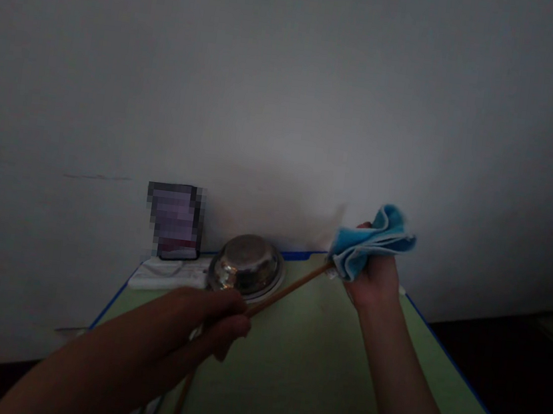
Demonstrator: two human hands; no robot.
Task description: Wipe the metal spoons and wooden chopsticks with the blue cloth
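My left hand (pixel 215 320) grips one end of a thin wooden chopstick (pixel 291 291) between thumb and fingers. The chopstick slants up and to the right above the table, and its far end goes into a folded blue cloth (pixel 370 242) with pale edges. Closed around that cloth from below and behind is my right hand (pixel 375 283); most of its fingers are hidden by the fabric. Beneath my left hand a second thin wooden stick (pixel 181 400) runs towards the bottom edge of the view.
An upturned shiny metal bowl (pixel 248 261) rests near the wall at the back of the green table (pixel 297 371). Left of it are a white power strip (pixel 170 276) and an upright, pixelated screen device (pixel 176 221). The table has a blue edge.
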